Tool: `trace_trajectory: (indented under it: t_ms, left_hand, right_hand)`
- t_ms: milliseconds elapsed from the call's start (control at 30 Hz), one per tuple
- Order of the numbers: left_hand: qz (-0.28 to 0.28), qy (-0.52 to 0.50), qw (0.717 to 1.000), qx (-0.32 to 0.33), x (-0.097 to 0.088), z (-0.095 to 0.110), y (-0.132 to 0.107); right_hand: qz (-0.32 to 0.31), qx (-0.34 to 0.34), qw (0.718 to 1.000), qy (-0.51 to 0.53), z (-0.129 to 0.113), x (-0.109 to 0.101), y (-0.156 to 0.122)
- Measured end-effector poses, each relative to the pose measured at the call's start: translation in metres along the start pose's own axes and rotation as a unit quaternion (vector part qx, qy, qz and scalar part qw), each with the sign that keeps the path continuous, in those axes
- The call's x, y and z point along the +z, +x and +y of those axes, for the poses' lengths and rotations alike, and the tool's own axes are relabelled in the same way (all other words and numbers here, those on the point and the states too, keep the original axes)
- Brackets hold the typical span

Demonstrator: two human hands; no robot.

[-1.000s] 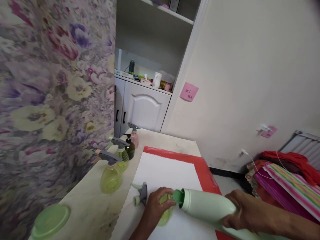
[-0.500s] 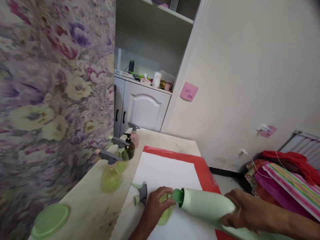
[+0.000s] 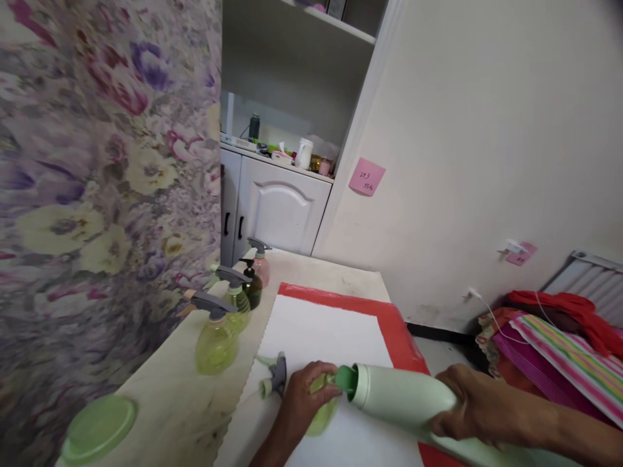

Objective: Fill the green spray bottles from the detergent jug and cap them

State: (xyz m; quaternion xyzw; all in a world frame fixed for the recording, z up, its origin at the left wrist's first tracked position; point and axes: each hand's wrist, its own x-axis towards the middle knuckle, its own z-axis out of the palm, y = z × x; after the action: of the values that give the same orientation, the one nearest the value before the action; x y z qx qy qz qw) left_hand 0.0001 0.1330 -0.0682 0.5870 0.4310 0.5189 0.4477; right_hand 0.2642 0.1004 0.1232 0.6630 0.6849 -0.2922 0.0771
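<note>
My left hand [image 3: 307, 397] is closed around the neck of a yellow-green spray bottle [image 3: 322, 418], whose top is off. In my right hand [image 3: 462, 402] is a large pale-green jug [image 3: 399, 394], tipped sideways toward that bottle. The jug's darker green spout [image 3: 346, 379] meets the bottle's mouth; whether liquid flows I cannot tell. A grey-and-green spray head [image 3: 276, 377] lies on the white sheet [image 3: 316, 331] just left of my left hand. A round light-green lid [image 3: 100, 428] rests at the table's near left.
Along the table's left side stand yellow-green spray bottles [image 3: 217, 347], a dark pump bottle [image 3: 252, 285] and a pink spray bottle [image 3: 261, 266]. Red sheeting [image 3: 396, 327] lies under the white sheet. A white cabinet [image 3: 277, 204] stands behind, a wall to the right.
</note>
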Motion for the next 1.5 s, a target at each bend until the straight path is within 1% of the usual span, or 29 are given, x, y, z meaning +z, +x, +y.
trace_trajectory:
  t_ms: [167,300,500,733,967,1233,1500]
  left_hand:
    - [-0.004,0.001,1.000,0.001,0.000,-0.002,-0.001]
    - [-0.003,0.002,1.000,0.005,0.000,-0.004,0.000]
    - [-0.002,0.002,1.000,0.004,0.001,-0.001,0.000]
    - [-0.002,0.004,1.000,0.005,0.000,-0.001,0.000]
    - [-0.004,0.001,1.000,0.003,0.001,-0.003,0.000]
    - [-0.004,-0.001,1.000,-0.002,0.000,0.001,-0.001]
    - [-0.005,0.004,1.000,-0.005,0.000,0.000,-0.001]
  right_hand:
    - [-0.001,-0.019,1.000,0.002,0.003,0.002,0.001]
    - [0.008,-0.016,1.000,0.008,0.006,0.002,0.001]
    - [-0.014,-0.016,1.000,0.012,0.009,0.003,0.007]
    - [-0.016,-0.013,1.000,0.019,0.012,0.004,0.009]
    - [-0.009,-0.013,1.000,0.015,0.011,0.002,0.007]
    - [-0.009,-0.012,1.000,0.008,0.006,0.001,0.005]
    - [-0.021,-0.015,1.000,0.015,0.003,-0.001,0.004]
